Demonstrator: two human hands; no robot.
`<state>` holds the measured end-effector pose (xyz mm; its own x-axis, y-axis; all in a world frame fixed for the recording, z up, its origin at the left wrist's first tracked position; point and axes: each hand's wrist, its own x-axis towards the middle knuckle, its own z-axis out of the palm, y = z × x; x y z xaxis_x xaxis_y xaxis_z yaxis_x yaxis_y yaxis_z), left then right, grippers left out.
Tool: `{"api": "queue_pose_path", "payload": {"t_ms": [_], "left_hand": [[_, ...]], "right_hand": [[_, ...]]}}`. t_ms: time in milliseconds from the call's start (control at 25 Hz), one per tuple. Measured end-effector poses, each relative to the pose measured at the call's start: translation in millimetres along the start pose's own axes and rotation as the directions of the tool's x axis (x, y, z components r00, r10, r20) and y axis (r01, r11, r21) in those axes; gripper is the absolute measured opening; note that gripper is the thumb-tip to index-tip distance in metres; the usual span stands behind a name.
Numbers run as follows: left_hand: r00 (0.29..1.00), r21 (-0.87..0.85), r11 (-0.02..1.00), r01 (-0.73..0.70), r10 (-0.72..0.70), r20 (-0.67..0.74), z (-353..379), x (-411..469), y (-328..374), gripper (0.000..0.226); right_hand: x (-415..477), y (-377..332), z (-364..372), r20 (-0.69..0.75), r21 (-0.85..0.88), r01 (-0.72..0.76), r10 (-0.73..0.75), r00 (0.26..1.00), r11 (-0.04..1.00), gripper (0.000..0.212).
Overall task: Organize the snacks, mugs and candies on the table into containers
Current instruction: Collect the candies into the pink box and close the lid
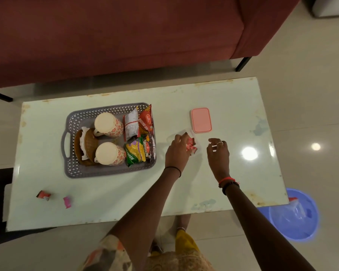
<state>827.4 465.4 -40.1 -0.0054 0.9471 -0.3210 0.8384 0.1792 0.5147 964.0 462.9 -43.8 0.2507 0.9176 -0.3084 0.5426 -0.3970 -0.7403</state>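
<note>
At the clear box (186, 131), left fingers (181, 138) hold candies (192, 146).

Gleams smooth and glossy on the pale table (223, 106) top, carries a white glare, shows rough rusty wear along the edges. Matt grey plastic, pierced in a lattice, for the tray (70, 122). Smooth ceramic look on the mugs (108, 124); shiny printed film on the snack packets (145, 120) and the candies (191, 145). Matt pink plastic on the lid (201, 120), clear plastic on the box (171, 136) beside it. Matt maroon cloth on the sofa (125, 36), polished floor tiles (301, 114), translucent blue plastic for the bin (305, 227)
</note>
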Motion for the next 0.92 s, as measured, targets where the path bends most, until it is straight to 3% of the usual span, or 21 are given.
{"api": "queue_pose_path", "payload": {"t_ms": [240,400,520,680,840,920], "left_hand": [[0.987,-0.273,0.962,-0.01,-0.034,-0.157,-21,-65,-27,0.025],[0.925,-0.399,0.914,0.081,-0.218,-0.312,-35,-150,-78,0.012],[0.8,-0.444,0.872,0.206,-0.412,-0.436,-55,-206,-144,0.015],[0.61,-0.494,0.771,0.402,-0.628,-0.483,-88,-252,-241,0.014],[0.436,-0.608,0.597,0.523,-0.8,-0.411,-118,-253,-332,0.021],[0.375,-0.654,0.508,0.561,-0.86,-0.346,-130,-243,-367,0.025]], "right_hand": [[-18,-37,10,0.04,0.019,0.1,-0.101,0.994,0.995,0.02],[-65,-86,49,0.183,0.056,0.277,-0.282,0.942,0.959,0.011],[-115,-122,89,0.281,0.109,0.428,-0.441,0.853,0.897,0.008],[-193,-146,152,0.421,0.147,0.538,-0.545,0.725,0.83,0.005],[-251,-140,229,0.692,0.017,0.609,-0.449,0.565,0.793,0.012],[-264,-132,265,0.797,-0.107,0.694,-0.356,0.488,0.712,0.026]]}}
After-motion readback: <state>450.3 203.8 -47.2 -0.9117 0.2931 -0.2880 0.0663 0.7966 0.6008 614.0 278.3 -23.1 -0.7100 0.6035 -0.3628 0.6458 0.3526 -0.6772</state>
